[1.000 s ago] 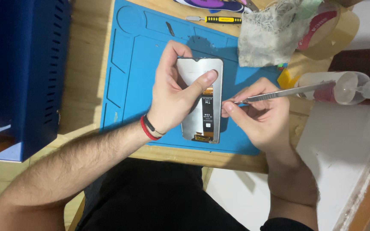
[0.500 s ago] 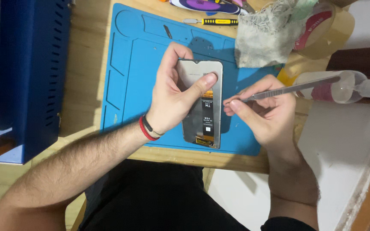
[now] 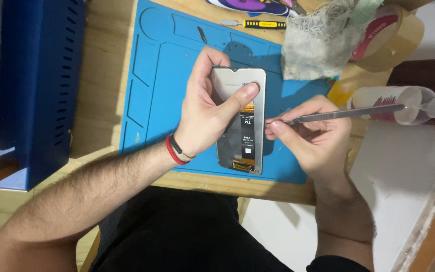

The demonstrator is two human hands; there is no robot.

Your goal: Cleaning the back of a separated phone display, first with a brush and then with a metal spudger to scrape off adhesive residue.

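At the centre of the frame our left hand [image 3: 205, 113] has its grip closed on a phone screen panel [image 3: 242, 121], fingers wrapped over the panel's left edge and the thumb pressed on its bare back near the top. Our right hand [image 3: 313, 136], just to the right, pinches a slim metal blade tool [image 3: 343, 114] between thumb and fingers; the tool's tip meets the panel's right edge about halfway down, and its handle runs off toward the right of the frame.

The panel rests over a blue repair mat [image 3: 152, 85] on a wooden bench [image 3: 106, 70]. A blue metal machine [image 3: 36, 85] fills the left of the frame. Along the top lie a small yellow-and-black screwdriver [image 3: 258, 23], a grey rag [image 3: 318, 43] and a roll of clear tape [image 3: 393, 35]; a clear plastic bottle [image 3: 393, 103] lies on its side at the right.

The panel's long axis runs up and down the frame, notched end toward the top, with its dark ribbon cable down the middle.
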